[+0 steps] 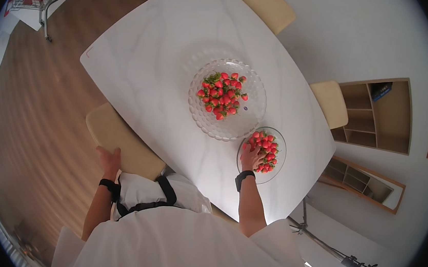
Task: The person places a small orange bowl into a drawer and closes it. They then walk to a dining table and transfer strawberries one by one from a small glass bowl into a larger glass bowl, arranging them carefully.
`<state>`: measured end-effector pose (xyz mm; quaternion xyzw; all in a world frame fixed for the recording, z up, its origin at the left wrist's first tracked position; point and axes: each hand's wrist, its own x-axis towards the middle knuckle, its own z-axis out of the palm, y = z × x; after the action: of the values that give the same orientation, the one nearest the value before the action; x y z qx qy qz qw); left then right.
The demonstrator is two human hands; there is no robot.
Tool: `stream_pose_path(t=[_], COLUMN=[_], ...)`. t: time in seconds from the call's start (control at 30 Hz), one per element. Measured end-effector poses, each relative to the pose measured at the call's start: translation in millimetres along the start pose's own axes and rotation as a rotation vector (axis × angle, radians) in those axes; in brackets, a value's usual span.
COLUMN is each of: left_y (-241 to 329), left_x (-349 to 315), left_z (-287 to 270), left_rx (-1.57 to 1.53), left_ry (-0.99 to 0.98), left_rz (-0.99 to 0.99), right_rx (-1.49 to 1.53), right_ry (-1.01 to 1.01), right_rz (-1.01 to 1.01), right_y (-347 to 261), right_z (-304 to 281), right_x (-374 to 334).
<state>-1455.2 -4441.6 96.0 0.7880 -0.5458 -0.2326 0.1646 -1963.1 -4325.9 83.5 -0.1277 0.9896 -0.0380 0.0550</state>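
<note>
My right hand (pixel 250 158) reaches into a clear glass bowl (pixel 277 174) near the table's right side. Its fingers are spread over the red strawberries (pixel 269 148) there, touching them; whether one lies under the fingertips is hidden. Just beyond, toward the middle of the table, stands a larger clear plate (pixel 252 119) with a bumpy scalloped rim. A pile of strawberries with green leaves (pixel 222 97) sits left of its centre. My left hand (pixel 109 160) is down off the table at the edge of a beige chair seat (pixel 121 137), thumb and fingers apart, holding nothing.
The white marbled table (pixel 165 51) fills the middle. Beige chairs (pixel 267 6) stand along its far and right sides. At the right are a wooden shelf (pixel 381 113) and a framed mirror (pixel 388 194). A shopping cart (pixel 44 1) stands far left on the wooden floor (pixel 35 116).
</note>
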Motion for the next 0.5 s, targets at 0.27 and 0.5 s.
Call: stream_pose_path(t=[0.27, 0.5], left_y=[19, 23], left_x=[-3, -1], left_z=[-12, -13], left_rx=[-0.069, -0.067], left_ry=[-0.044, -0.049], left_rz=[-0.041, -0.118], right_rx=[-0.104, 0.234], right_ry=[0.095, 0.064], right_rz=[-0.429, -0.43], right_y=[58, 59], right_z=[50, 29], right_x=[-3, -12])
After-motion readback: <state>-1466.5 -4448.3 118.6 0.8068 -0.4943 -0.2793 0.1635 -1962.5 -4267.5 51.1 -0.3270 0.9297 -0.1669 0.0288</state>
